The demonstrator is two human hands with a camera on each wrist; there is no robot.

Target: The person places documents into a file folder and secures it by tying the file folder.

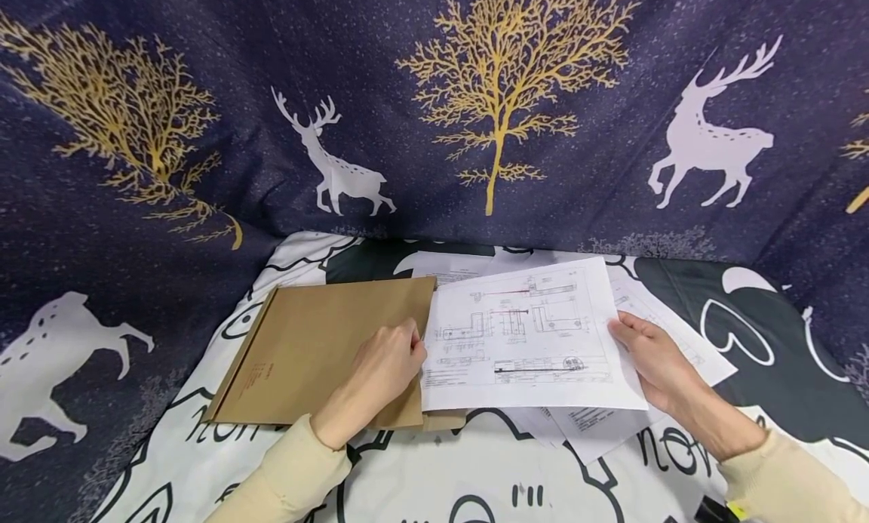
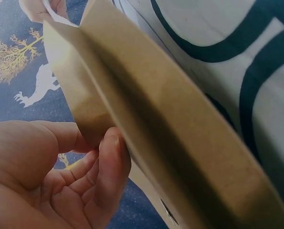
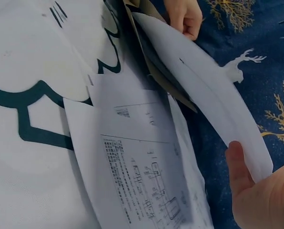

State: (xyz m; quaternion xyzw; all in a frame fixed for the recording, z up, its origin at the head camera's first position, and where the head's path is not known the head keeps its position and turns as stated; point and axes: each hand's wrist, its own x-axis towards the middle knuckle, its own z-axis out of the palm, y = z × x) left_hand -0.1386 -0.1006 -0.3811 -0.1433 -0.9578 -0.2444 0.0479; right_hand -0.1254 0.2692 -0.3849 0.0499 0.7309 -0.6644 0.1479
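A brown kraft paper envelope (image 1: 312, 334) lies flat, its mouth facing right. At that mouth my left hand (image 1: 383, 364) pinches the upper layer, and the left wrist view shows the envelope (image 2: 151, 114) gaping, with thumb and fingers of the left hand (image 2: 61, 171) on one wall. My right hand (image 1: 658, 361) holds a white sheet with technical drawings (image 1: 519, 342) by its right edge. The sheet's left end meets the mouth of the envelope. Bowed in the right wrist view, the sheet (image 3: 204, 86) reaches from the right hand (image 3: 263, 191) to the opening.
Several loose printed sheets (image 1: 594, 432) lie beneath and right of the held one, partly hidden. Another sheet (image 1: 448, 264) shows behind it. A black-and-white patterned cloth (image 1: 529, 470) covers the surface. Dark fabric with deer and trees (image 1: 434, 130) hangs behind.
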